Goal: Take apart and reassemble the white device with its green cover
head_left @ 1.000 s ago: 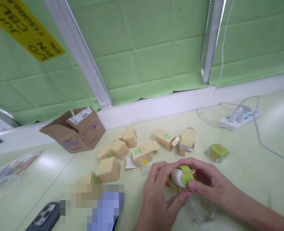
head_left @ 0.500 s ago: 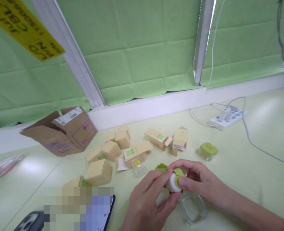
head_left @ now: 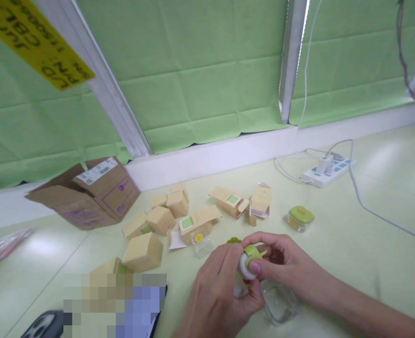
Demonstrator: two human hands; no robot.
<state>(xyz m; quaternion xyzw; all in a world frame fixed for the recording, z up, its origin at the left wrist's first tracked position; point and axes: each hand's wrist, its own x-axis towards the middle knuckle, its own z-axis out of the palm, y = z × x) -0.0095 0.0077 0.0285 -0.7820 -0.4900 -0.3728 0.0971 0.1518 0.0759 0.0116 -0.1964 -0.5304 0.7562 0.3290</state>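
Note:
Both hands meet low in the middle of the view around a small white and green part (head_left: 247,263). My left hand (head_left: 216,295) closes around it from the left. My right hand (head_left: 282,265) pinches it from the right with thumb and fingers. Just below the hands a clear plastic container (head_left: 279,305) stands on the pale green table (head_left: 351,244). A green lid piece (head_left: 234,241) lies right behind my left fingers.
Several small tan boxes (head_left: 142,251), some with flaps undone, lie scattered behind. Further off are a brown shipping carton (head_left: 91,195), a closed clear container with green lid (head_left: 300,218), another small clear container (head_left: 202,244), a power strip with cables (head_left: 328,170), and a phone (head_left: 41,326).
My hands have turned the white and green part between them and drawn it slightly left. The camera has swung, so the table items sit further left and higher.

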